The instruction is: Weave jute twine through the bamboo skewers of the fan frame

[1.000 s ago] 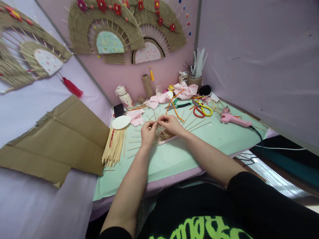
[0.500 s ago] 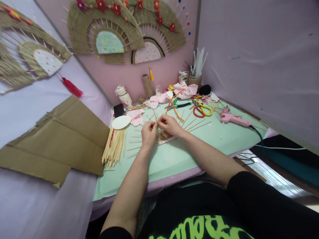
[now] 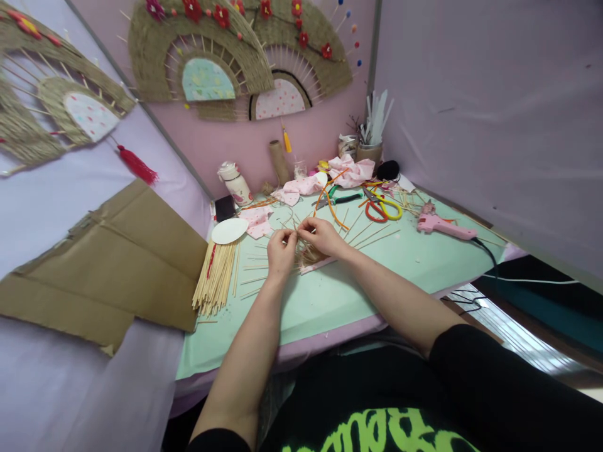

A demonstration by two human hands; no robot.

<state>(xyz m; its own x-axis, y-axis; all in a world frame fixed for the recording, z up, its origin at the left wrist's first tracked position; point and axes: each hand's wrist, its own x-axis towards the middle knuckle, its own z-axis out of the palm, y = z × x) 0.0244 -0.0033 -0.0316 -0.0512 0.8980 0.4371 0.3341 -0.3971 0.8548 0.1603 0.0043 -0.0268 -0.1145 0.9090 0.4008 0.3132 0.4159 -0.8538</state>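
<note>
A small half-made fan lies on the table, with thin wooden sticks spreading from it to both sides and pink dotted material along its near edge. Over its middle my left hand is closed, thumb and fingertips pinched together. My right hand pinches right beside it, the fingertips of both hands almost touching. Between them seems to run a thin strand of tan twine, mostly hidden by the fingers. Behind the hands lie an orange strip and pink dotted cloth.
Left of the hands lies a bundle of sticks under a white oval card. Pruning shears, scissors and a pink glue gun lie right. A bottle stands behind; cardboard leans left.
</note>
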